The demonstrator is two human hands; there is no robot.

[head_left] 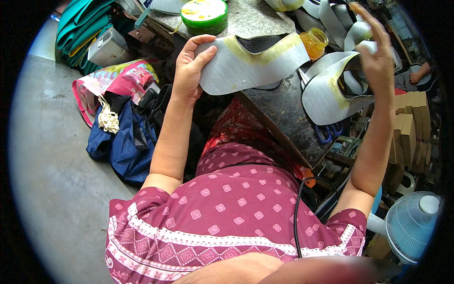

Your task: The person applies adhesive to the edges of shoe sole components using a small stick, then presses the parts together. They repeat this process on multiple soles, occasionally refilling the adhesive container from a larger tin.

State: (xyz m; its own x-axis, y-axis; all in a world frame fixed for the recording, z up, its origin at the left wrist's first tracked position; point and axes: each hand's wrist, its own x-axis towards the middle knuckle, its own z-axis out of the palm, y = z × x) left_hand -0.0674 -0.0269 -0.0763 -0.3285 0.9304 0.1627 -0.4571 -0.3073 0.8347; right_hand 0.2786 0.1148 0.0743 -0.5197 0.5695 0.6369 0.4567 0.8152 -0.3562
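From here, the left hand [189, 68] pinches a grey shoe upper [255, 71]; the right hand [377, 59] is raised near similar uppers [323, 97].

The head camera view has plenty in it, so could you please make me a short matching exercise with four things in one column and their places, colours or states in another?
Column 1
1. Left hand
2. Round tub
3. Fan
4. Small jar

Column 2
A. At the lower right of the view
B. Amber
C. Gripping one end of a grey curved piece
D. Green around the side

Right pairs: 1-C, 2-D, 3-A, 4-B
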